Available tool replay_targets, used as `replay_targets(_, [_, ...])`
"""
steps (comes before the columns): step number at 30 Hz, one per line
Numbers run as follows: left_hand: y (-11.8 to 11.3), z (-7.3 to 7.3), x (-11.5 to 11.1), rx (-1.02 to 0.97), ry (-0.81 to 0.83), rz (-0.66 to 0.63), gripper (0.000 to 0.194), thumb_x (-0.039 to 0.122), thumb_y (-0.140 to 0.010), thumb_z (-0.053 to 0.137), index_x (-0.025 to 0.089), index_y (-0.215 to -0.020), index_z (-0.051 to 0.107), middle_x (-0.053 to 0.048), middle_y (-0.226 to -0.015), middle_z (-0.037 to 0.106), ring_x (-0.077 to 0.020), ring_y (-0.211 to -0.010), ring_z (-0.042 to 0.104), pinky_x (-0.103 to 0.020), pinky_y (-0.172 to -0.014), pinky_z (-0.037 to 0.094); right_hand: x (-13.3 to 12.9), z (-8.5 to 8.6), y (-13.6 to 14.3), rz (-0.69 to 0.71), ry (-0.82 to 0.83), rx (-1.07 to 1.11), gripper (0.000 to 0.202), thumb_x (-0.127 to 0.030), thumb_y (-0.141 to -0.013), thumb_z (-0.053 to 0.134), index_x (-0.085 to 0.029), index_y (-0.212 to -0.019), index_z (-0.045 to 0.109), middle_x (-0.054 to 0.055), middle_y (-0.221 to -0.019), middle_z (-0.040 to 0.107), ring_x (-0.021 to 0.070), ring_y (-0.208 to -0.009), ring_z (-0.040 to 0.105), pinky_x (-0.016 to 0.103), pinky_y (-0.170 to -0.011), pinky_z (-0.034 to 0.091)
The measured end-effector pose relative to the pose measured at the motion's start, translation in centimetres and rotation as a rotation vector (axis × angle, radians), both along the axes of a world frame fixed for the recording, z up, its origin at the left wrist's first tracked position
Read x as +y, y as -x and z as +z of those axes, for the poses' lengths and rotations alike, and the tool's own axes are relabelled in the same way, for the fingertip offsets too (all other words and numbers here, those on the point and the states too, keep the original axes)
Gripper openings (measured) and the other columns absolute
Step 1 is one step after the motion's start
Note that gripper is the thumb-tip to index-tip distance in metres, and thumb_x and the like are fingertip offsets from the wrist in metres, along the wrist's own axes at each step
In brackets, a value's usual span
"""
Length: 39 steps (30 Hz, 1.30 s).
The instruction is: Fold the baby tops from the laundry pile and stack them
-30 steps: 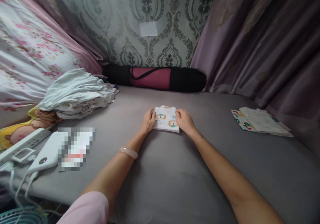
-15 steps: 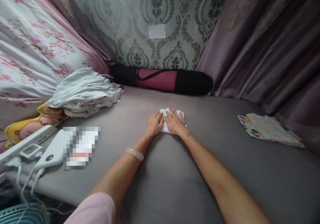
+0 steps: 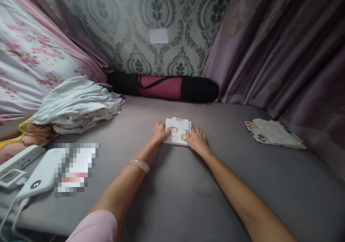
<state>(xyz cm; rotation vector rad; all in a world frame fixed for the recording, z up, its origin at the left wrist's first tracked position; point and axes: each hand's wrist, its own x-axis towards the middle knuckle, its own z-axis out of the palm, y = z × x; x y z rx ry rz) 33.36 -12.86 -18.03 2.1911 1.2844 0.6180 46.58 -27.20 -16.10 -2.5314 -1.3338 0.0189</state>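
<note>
On the grey bed sheet lies a small folded white cloth (image 3: pixel 178 131) with an orange and green cartoon print, perhaps a garment. At its left edge is my left hand (image 3: pixel 161 132), the thumb on top and the fingers curled down beside it. My right hand (image 3: pixel 197 139) takes the opposite edge, its thumb over the print and its fingers along the side. The fingertips under or behind the edges are partly hidden. A pale bangle (image 3: pixel 140 165) circles my left wrist.
A heap of pale clothes (image 3: pixel 78 103) lies left, a folded stack (image 3: pixel 277 132) right. Along the wall rests a black and maroon long bag (image 3: pixel 161 87). Near left are a power strip (image 3: pixel 23 159), a white power bank (image 3: pixel 44 173) with cables, and a blurred-out item (image 3: pixel 78 168).
My hands have slid apart from the cloth's top to its two side edges, uncovering the print. The view has turned slightly to the right.
</note>
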Motion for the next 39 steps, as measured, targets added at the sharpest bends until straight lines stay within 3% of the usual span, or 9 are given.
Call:
replay_targets(5, [-0.7, 0.9, 0.3, -0.138, 0.199, 0.111, 0.022, 0.02, -0.055, 0.074, 0.02, -0.068, 0.056, -0.011, -0.082, 0.067, -0.0341, -0.103, 0.059, -0.036, -0.08, 0.046, 0.0, 0.6, 0.6, 0.01, 0.002, 0.048, 0.037, -0.03, -0.094, 0.037, -0.009, -0.112, 0.062, 0.023, -0.12, 0.058, 0.0323, -0.112, 0.051, 0.042, -0.092, 0.039])
replay_targets(10, [-0.7, 1.5, -0.5, -0.427, 0.476, 0.0, 0.029, 0.018, -0.059, 0.072, 0.019, -0.08, 0.051, 0.003, -0.06, 0.056, -0.0144, -0.058, 0.057, -0.021, -0.051, 0.041, 0.6, 0.1, -0.1, -0.031, -0.026, 0.13, 0.033, -0.026, -0.092, 0.041, -0.01, -0.11, 0.064, 0.02, -0.119, 0.059, 0.0287, -0.112, 0.053, 0.036, -0.095, 0.038])
replay_targets(13, [-0.8, 2.3, -1.2, -0.553, 0.628, -0.05, 0.035, 0.015, -0.06, 0.071, 0.016, -0.088, 0.05, 0.005, -0.059, 0.055, -0.0107, -0.049, 0.054, -0.02, -0.047, 0.04, 0.7, -0.1, -0.6, -0.059, -0.089, 0.218, 0.03, -0.025, -0.09, 0.046, -0.011, -0.11, 0.063, 0.017, -0.118, 0.061, 0.0243, -0.113, 0.054, 0.031, -0.097, 0.038])
replay_targets(16, [-1.0, 3.4, -1.9, -0.653, 0.695, -0.055, 0.052, 0.014, -0.059, 0.072, 0.015, -0.105, 0.047, 0.002, -0.067, 0.062, -0.0139, -0.055, 0.061, -0.024, -0.053, 0.048, 0.5, -0.3, -0.9, -0.093, -0.167, 0.373, 0.026, -0.025, -0.087, 0.051, -0.015, -0.108, 0.063, 0.012, -0.112, 0.065, 0.0204, -0.106, 0.059, 0.028, -0.09, 0.043])
replay_targets(19, [-1.0, 4.5, -2.5, -0.72, 0.731, -0.17, 0.065, 0.016, -0.057, 0.074, 0.015, -0.116, 0.045, -0.004, -0.084, 0.068, -0.0181, -0.068, 0.066, -0.031, -0.064, 0.054, 0.3, -0.5, -1.4, -0.114, -0.259, 0.54, 0.021, -0.024, -0.084, 0.055, -0.017, -0.102, 0.064, 0.007, -0.099, 0.069, 0.0182, -0.092, 0.063, 0.028, -0.081, 0.047])
replay_targets(23, [-1.0, 5.7, -3.2, -0.735, 0.781, -0.361, 0.055, 0.02, -0.057, 0.076, 0.014, -0.107, 0.056, -0.007, -0.091, 0.07, -0.0216, -0.078, 0.068, -0.034, -0.072, 0.055, -0.1, -1.0, -2.0, -0.089, -0.397, 0.715, 0.015, -0.021, -0.078, 0.059, -0.019, -0.092, 0.065, 0.002, -0.085, 0.07, 0.0165, -0.082, 0.064, 0.027, -0.076, 0.049])
replay_targets(26, [-1.0, 6.1, -3.5, -0.66, 0.818, -0.427, 0.042, 0.024, -0.059, 0.075, 0.013, -0.098, 0.061, -0.008, -0.087, 0.071, -0.0241, -0.077, 0.069, -0.035, -0.071, 0.055, -0.5, -1.0, -2.3, -0.047, -0.489, 0.836, 0.012, -0.02, -0.076, 0.062, -0.02, -0.087, 0.064, -0.001, -0.079, 0.069, 0.0161, -0.082, 0.064, 0.027, -0.075, 0.051])
replay_targets(34, [-1.2, 7.4, -4.8, -0.69, 0.882, -0.4, 0.042, 0.024, -0.06, 0.075, 0.014, -0.099, 0.061, -0.007, -0.083, 0.072, -0.0267, -0.078, 0.071, -0.038, -0.072, 0.057, -1.4, -0.1, -2.4, -0.069, -0.591, 1.094, 0.014, -0.014, -0.073, 0.063, -0.02, -0.084, 0.057, -0.002, -0.076, 0.068, 0.0155, -0.079, 0.065, 0.03, -0.078, 0.052])
replay_targets(39, [-1.6, 8.2, -5.7, -0.752, 0.925, -0.4, 0.043, 0.022, -0.062, 0.072, 0.016, -0.102, 0.059, -0.008, -0.087, 0.072, -0.0287, -0.083, 0.07, -0.042, -0.076, 0.058, -2.9, 0.7, -3.3, -0.039, -0.658, 1.312, 0.033, -0.013, -0.07, 0.062, -0.02, -0.102, 0.056, 0.001, -0.089, 0.071, 0.0171, -0.087, 0.068, 0.031, -0.083, 0.052])
